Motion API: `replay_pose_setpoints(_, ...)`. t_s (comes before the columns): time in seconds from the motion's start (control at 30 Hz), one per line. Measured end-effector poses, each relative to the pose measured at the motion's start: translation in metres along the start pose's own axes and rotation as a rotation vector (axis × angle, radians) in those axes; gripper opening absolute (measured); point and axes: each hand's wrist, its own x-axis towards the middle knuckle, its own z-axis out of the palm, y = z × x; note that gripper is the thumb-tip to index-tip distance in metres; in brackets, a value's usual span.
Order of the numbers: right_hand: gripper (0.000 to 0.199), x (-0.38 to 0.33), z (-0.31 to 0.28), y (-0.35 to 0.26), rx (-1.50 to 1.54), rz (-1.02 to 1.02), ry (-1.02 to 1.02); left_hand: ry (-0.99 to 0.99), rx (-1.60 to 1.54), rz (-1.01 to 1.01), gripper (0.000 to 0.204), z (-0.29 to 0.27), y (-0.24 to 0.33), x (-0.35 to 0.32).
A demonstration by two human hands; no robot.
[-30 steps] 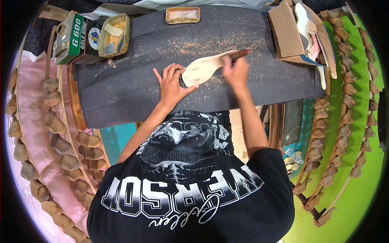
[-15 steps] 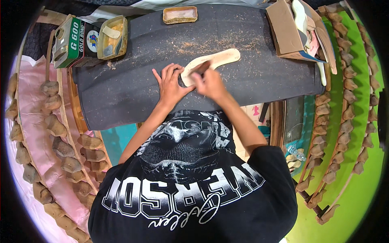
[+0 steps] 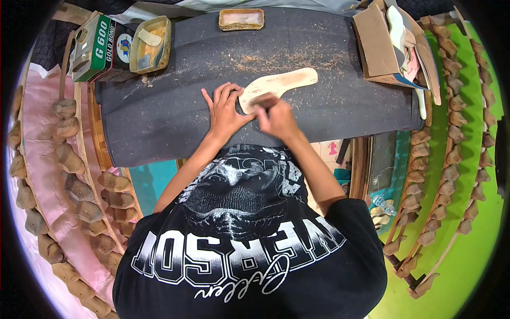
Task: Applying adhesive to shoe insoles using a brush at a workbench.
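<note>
A cream-coloured shoe insole (image 3: 284,81) lies flat on the dark cloth-covered table, its heel end towards me and its toe end reaching to the far right. My left hand (image 3: 225,116) rests beside the heel with fingers spread, the thumb stretched to the heel's near edge. In my right hand (image 3: 279,122) is a small dark-brown block (image 3: 268,99), pressed or held just over the heel area. Motion smears the block and the fingers round it, so its exact kind cannot be made out. Brown marks show on the insole's surface.
Brown shavings (image 3: 289,61) are scattered beyond the insole. A shallow tray (image 3: 241,26) stands at the far edge. To the left are a green-and-black can (image 3: 101,50) and a glue-stained tub (image 3: 139,68); at right, a cardboard box (image 3: 372,50) of sole pieces. Racks of wooden lasts (image 3: 82,183) flank the table.
The right hand and block have shifted slightly towards me over the heel. The left hand stays in place beside the insole. The whole view has tilted a little.
</note>
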Motion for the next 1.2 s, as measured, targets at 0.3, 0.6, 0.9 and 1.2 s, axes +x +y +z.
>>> replay_pose_setpoints(0.3,0.019,0.042,-0.074,0.064,-0.412,0.100,0.484,-0.024,-0.016,-0.019,0.073,-0.007,0.008,0.000)
replay_pose_setpoints(0.6,0.031,0.023,0.010,0.016,-0.137,0.209,0.020,-0.013,0.001,-0.011,0.073,-0.004,0.004,0.002)
replay_pose_setpoints(0.9,0.012,0.048,-0.016,0.036,-0.344,0.245,0.361,-0.020,-0.008,-0.029,0.073,-0.006,0.007,0.001)
replay_pose_setpoints(1.2,0.022,0.060,-0.040,0.044,-0.280,0.105,0.267,-0.019,-0.015,-0.031,0.076,-0.009,0.006,-0.001)
